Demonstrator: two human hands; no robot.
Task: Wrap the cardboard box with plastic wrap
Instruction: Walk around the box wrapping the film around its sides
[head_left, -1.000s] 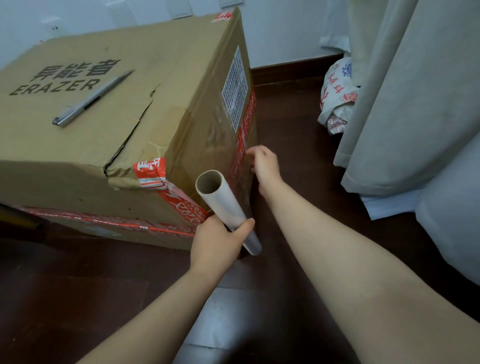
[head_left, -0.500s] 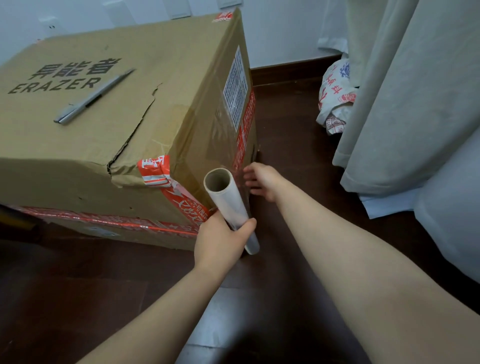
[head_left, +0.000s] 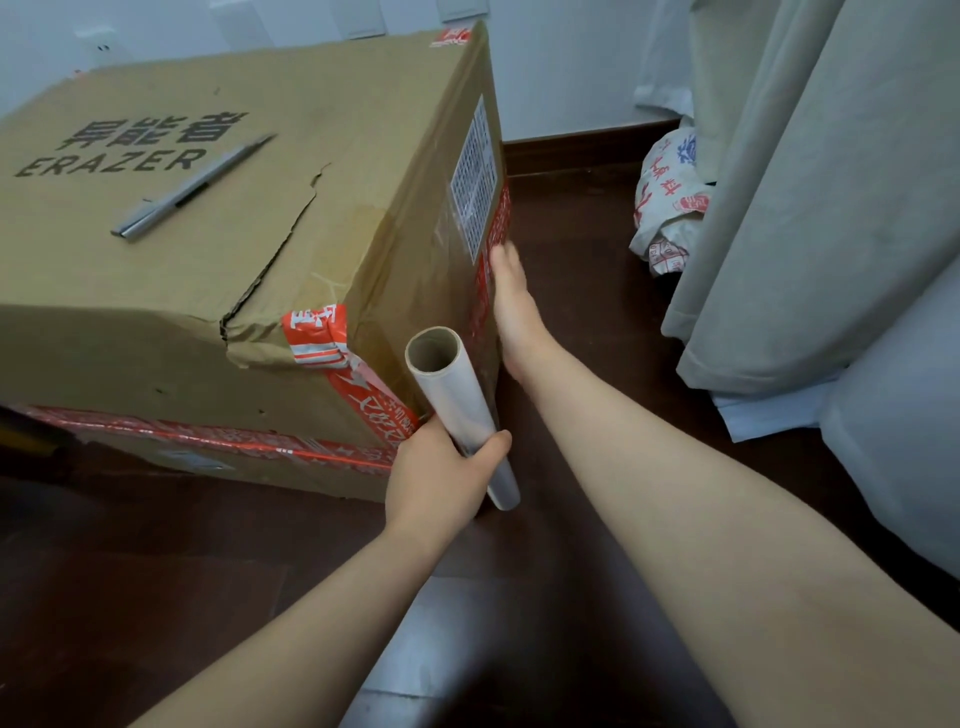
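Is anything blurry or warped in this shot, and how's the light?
Head view: right hand slightly blurred against the box; left hand and roll sharp; box edges bow from the wide lens; light dim and bluish, floor dark.

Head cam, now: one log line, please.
left hand grips plastic wrap roll | right hand flat on cardboard box side | silver pen-like tool on top
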